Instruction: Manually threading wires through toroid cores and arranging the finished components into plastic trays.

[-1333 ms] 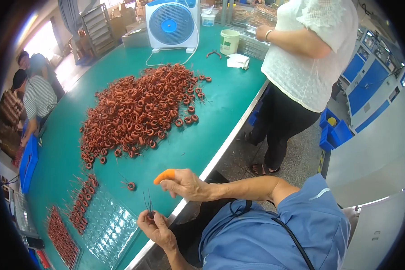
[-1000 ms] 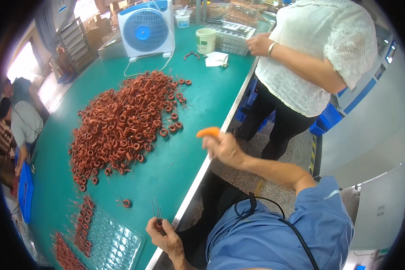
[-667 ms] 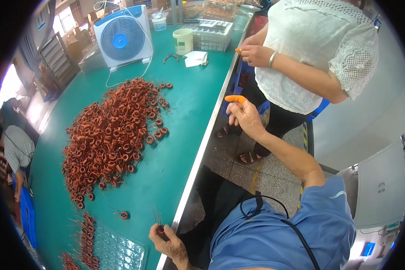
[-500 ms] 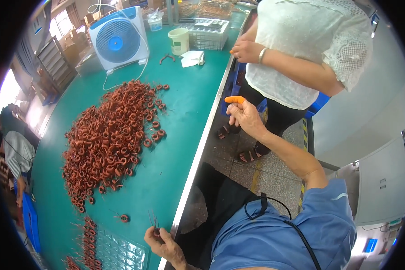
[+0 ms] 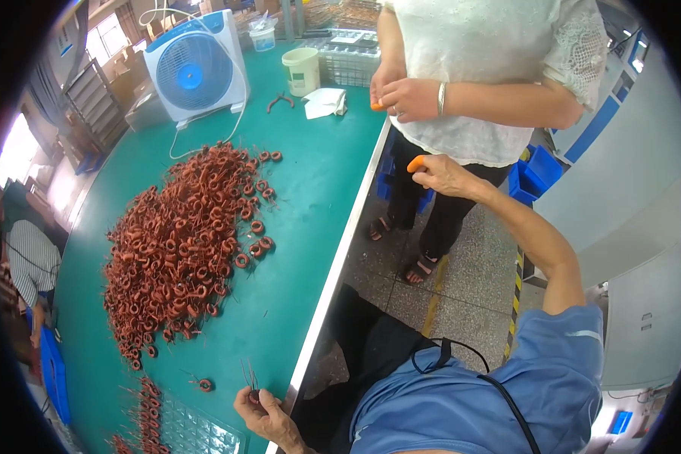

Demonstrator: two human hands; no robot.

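Observation:
My left hand is at the near edge of the green table, thumb and fingers closed around a ring-shaped coil whose thin wire leads point upward. A single reddish-brown coil lies on the table just left of it. My right hand is in the air past the table's edge, in front of another person. Its fingers are curled in, and I see nothing held in them. An orange finger cot covers one fingertip. A large heap of similar coils lies on the table.
Rows of coils stand beside a clear plastic tray. A fan, red-handled pliers, a white bucket and a paper are at the far end. A person in white stands at the right, hands together.
My right hand has moved right, its extended finger now bent in. My left hand has shifted slightly left with the coil. The other person's hands have come together into fuller view.

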